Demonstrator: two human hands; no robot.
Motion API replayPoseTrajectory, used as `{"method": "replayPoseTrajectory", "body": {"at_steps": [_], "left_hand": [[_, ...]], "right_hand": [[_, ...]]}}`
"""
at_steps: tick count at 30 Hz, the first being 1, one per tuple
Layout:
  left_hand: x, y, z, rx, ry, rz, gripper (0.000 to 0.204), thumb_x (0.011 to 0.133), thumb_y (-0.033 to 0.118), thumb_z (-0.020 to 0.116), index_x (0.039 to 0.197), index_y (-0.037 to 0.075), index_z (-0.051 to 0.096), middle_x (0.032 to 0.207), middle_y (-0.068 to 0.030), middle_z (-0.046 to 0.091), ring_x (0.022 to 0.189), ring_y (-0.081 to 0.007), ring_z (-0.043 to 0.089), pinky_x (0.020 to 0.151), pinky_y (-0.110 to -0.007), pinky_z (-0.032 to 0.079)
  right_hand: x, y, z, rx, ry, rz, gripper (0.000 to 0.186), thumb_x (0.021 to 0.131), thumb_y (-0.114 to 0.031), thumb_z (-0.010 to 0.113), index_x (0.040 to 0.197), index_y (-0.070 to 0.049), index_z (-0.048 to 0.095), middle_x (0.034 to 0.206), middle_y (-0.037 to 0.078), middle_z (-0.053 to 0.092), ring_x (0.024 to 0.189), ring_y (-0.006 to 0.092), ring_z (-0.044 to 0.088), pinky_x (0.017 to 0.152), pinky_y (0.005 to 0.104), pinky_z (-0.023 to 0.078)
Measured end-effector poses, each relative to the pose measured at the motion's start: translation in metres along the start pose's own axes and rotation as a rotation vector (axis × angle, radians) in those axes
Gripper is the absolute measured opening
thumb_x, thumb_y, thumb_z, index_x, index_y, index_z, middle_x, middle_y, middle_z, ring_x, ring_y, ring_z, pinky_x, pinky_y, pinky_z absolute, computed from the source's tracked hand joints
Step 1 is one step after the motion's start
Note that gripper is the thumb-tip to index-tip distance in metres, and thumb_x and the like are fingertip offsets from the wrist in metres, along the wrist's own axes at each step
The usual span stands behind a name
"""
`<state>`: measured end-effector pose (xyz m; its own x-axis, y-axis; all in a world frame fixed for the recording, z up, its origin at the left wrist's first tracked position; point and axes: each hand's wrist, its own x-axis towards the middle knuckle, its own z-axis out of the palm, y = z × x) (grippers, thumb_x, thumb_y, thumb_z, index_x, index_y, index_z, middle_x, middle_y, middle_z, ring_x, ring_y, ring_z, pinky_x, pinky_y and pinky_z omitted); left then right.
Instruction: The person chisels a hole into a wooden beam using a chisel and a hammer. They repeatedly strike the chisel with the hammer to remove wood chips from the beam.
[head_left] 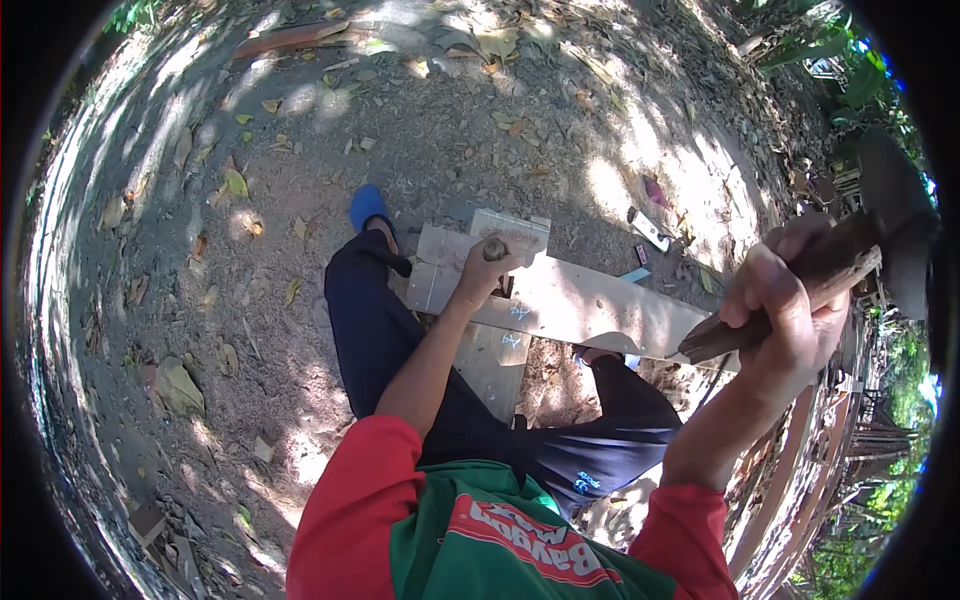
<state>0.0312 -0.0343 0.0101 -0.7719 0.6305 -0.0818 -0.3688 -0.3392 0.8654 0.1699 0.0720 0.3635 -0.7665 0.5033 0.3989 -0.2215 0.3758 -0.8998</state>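
My left hand (481, 277) grips an upright chisel (495, 248) by its round wooden handle, standing at a dark rectangular hole (505, 289) in a long pale board (595, 300). The blade is mostly hidden. This board lies crosswise over another wooden board (480, 370), with a short piece (515, 225) behind. My right hand (785, 300) is raised at the right, wrapped round the rough wooden handle of a hammer (890, 215), whose big dark head is near the rim of the view.
Leaf-strewn dirt (220, 250) surrounds the work. A small metal tool (648, 228) and a turquoise strip (634, 274) lie beyond the board. My blue-sandalled foot (365, 203) is beside the boards. Wooden planks (810, 440) and greenery line the right side.
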Motion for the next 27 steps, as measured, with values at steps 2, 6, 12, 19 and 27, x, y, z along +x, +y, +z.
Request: {"method": "replayPoseTrajectory", "body": {"at_steps": [2,6,12,19,27], "left_hand": [[-0.001,0.002,0.001,-0.032,0.005,-0.004,0.016,0.076,0.000,0.066,0.074,0.010,0.054,0.067,0.0056,0.046,0.061,-0.0044,0.043,0.057,-0.023,0.037],[0.004,-0.011,-0.010,-0.052,0.007,-0.040,0.015,0.078,0.004,0.070,0.083,0.010,0.057,0.076,0.0042,0.053,0.068,-0.0056,0.051,0.063,-0.023,0.044],[-0.005,-0.034,0.001,0.110,-0.081,0.024,0.019,0.080,0.007,0.069,0.093,0.011,0.055,0.082,0.0030,0.053,0.072,-0.0057,0.053,0.055,-0.024,0.044],[0.014,-0.030,0.009,0.212,-0.089,0.032,0.025,0.075,0.010,0.078,0.085,0.007,0.056,0.073,0.0056,0.047,0.069,-0.0070,0.042,0.063,-0.026,0.039],[0.016,-0.034,0.015,0.303,-0.117,0.060,0.023,0.076,0.008,0.077,0.083,0.006,0.055,0.074,0.0049,0.048,0.070,-0.0089,0.045,0.065,-0.028,0.041]], "right_hand": [[0.002,0.005,0.027,-0.032,0.038,0.047,0.021,0.079,0.001,0.061,0.093,-0.002,0.047,0.059,0.005,0.046,0.042,0.0128,0.046,0.040,0.0233,0.038],[-0.013,0.093,0.077,-0.355,-0.180,0.024,0.025,0.080,-0.009,0.070,0.101,-0.001,0.058,0.072,0.012,0.064,0.062,0.0238,0.066,0.055,0.0340,0.051],[-0.058,0.192,0.085,-0.945,-0.708,0.382,0.031,0.073,-0.021,0.068,0.096,-0.001,0.059,0.084,0.026,0.065,0.084,0.0435,0.065,0.076,0.0503,0.050],[0.027,0.012,0.020,-0.331,-0.162,0.064,0.024,0.084,-0.019,0.066,0.098,-0.001,0.057,0.068,0.003,0.055,0.053,0.0102,0.052,0.050,0.0245,0.043],[0.000,0.078,0.018,-0.253,-0.013,-0.275,0.025,0.088,-0.023,0.057,0.104,-0.003,0.056,0.074,0.011,0.058,0.058,0.0199,0.054,0.054,0.0348,0.047]]}}
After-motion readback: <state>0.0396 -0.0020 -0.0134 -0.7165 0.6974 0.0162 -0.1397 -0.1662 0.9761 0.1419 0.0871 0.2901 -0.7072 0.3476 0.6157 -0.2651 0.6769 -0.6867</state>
